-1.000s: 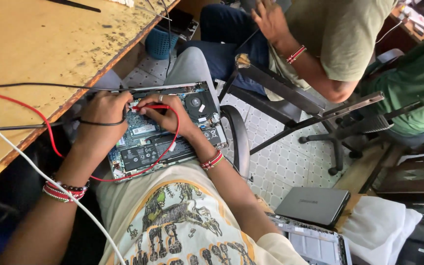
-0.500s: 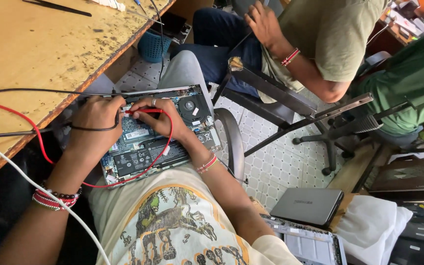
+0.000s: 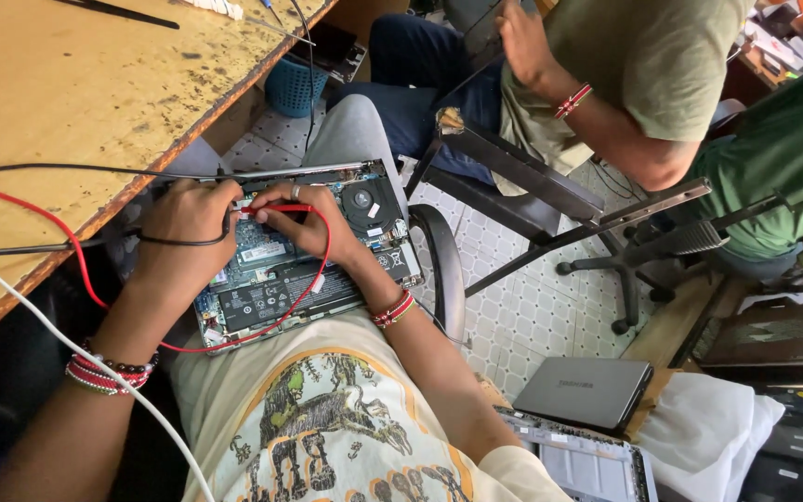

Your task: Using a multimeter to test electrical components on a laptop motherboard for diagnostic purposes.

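Red probe [image 3: 276,210] in right hand [image 3: 313,228], opened laptop [image 3: 304,256]

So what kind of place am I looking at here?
Probably a small electronics repair shop. An opened laptop lies on the person's lap, the right hand holds a red probe to it, and more laptops sit nearby beside a worn workbench.

White rectangular label [image 3: 263,251] just under the left hand [image 3: 183,232]; wide black label [image 3: 276,296] with pale print below the right hand [image 3: 313,223], inside the opened laptop.
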